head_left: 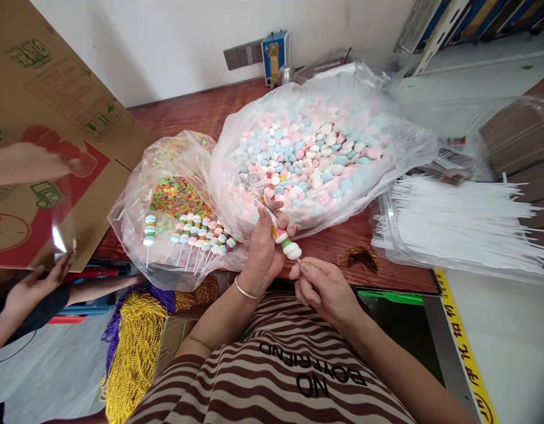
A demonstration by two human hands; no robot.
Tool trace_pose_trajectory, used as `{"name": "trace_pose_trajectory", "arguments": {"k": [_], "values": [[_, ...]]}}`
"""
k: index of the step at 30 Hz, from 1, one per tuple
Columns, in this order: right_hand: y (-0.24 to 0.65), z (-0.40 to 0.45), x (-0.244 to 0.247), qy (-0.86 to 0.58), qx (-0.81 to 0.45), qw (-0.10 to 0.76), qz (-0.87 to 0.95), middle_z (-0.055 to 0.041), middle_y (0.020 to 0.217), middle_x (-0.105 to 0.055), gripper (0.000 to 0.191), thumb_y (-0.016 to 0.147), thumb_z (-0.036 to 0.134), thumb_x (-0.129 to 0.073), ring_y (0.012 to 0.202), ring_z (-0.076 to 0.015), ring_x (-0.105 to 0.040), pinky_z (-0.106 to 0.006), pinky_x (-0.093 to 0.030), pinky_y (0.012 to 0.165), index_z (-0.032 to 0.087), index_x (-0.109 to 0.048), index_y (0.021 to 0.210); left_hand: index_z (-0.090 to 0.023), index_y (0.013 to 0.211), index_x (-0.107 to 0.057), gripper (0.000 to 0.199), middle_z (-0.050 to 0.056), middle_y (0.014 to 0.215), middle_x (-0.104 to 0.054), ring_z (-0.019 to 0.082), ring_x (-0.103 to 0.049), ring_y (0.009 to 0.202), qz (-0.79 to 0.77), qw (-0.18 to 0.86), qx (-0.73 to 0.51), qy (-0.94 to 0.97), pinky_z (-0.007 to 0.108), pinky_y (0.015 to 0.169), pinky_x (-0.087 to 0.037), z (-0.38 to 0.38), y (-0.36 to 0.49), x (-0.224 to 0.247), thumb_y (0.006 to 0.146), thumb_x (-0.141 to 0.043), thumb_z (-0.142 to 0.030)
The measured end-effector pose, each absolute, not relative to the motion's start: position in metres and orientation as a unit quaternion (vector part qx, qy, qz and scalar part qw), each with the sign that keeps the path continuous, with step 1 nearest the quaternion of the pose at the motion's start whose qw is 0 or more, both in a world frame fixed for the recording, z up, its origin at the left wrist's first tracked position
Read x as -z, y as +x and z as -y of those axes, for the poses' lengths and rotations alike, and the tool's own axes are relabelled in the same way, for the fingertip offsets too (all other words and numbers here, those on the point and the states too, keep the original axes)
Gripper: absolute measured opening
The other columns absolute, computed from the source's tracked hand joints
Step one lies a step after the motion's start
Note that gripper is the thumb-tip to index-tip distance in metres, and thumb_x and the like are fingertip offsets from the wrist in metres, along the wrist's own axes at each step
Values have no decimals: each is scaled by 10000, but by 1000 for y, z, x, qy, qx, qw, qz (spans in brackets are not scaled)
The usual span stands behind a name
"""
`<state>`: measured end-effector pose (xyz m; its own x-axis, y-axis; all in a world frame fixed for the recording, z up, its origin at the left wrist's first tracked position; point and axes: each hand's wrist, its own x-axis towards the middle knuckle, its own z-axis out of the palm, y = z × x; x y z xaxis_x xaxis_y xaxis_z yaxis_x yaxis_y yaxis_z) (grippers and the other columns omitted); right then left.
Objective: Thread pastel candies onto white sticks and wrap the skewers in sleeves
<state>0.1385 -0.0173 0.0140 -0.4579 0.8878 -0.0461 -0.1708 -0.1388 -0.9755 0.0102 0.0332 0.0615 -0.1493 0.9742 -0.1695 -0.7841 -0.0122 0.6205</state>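
My left hand (265, 244) is closed around the upper part of a candy skewer (291, 249), which has white, green, pink and yellow pieces on a white stick. With thumb and fingers, my right hand (318, 285) pinches the stick's lower end. Behind them is a big clear bag of pastel disc-shaped candies (294, 154). To its left sits a clear bag of small coloured ring candies (177, 194). Several assembled candy skewers (204, 237) lie across that bag's front, with a single skewer (149, 229) apart at the left.
White sticks (453, 224) fill a clear tray on the right. Gold twist ties (361, 258) lie near the table edge. At left stand a cardboard box (99, 200) and another person's hands (37, 288) with clear film. Gold bead strands (137, 347) hang below. A blue device (272, 56) stands behind.
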Motion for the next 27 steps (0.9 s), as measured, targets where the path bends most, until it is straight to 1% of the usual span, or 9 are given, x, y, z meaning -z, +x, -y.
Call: {"name": "trace_pose_trajectory", "arguments": {"k": [3,9,15,17,19,21,23,25,27], "values": [[134,14,-19,-293,-770,380,420,135,387,-251,383,1017,490,-464,323,-89,-186,-245,-307,399,204,-634,827,-228,980,-654,341,-65,658,-463,76,-501,569,-300,651,-676,172,231,713,-558,-29,15,-57,901,-701,-557],[132,0,-16,-468,-343,480,658,-13,653,-620,264,991,360,-547,579,-137,-535,-251,-410,585,188,-680,839,-203,984,-686,403,-8,741,-613,155,-655,793,-330,644,-641,254,314,891,-557,-15,29,-43,823,-786,-558],[140,1,-15,-428,-292,475,711,14,682,-643,276,1062,302,-472,565,-118,-569,-225,-413,568,191,-688,929,-246,1201,-684,732,104,1246,-710,274,-653,1219,-308,627,-666,262,359,972,-545,-28,7,-58,682,-780,-752],[141,3,-14,-425,-258,455,739,-6,732,-693,265,1066,300,-476,606,-134,-619,-237,-436,602,192,-700,975,-267,1212,-686,648,74,1168,-727,224,-696,1120,-296,615,-688,246,320,906,-565,-36,-5,-68,753,-750,-719],[141,4,-11,-430,-191,449,759,-47,845,-755,236,1064,297,-486,675,-162,-666,-263,-460,652,188,-695,1081,-267,1182,-701,458,-2,892,-707,120,-699,794,-290,610,-699,236,235,747,-558,-43,-13,-75,845,-759,-572],[141,6,-8,-440,-105,453,768,-92,919,-768,237,1056,284,-498,708,-184,-670,-292,-462,678,168,-667,1175,-245,1098,-723,273,-77,644,-546,44,-522,512,-288,608,-707,219,171,578,-480,-48,-15,-80,902,-752,-433],[141,7,-5,-450,-51,449,770,-88,806,-726,220,1044,269,-516,638,-183,-610,-310,-426,641,151,-665,1154,-226,994,-726,187,-101,556,-396,26,-372,422,-296,604,-717,183,154,498,-406,-50,-13,-82,951,-697,-406],[141,8,-5,-452,-96,453,763,-45,668,-634,184,1029,279,-532,559,-167,-524,-316,-382,592,162,-674,1035,-221,926,-715,264,-97,547,-340,27,-324,412,-307,605,-720,148,154,479,-379,-51,-9,-83,984,-626,-463],[141,10,-7,-439,-277,463,719,-2,617,-556,213,1031,340,-522,510,-144,-459,-299,-363,546,189,-648,950,-220,895,-707,353,-89,554,-325,31,-292,408,-311,611,-716,128,160,464,-362,-50,-6,-83,993,-565,-527]]}}
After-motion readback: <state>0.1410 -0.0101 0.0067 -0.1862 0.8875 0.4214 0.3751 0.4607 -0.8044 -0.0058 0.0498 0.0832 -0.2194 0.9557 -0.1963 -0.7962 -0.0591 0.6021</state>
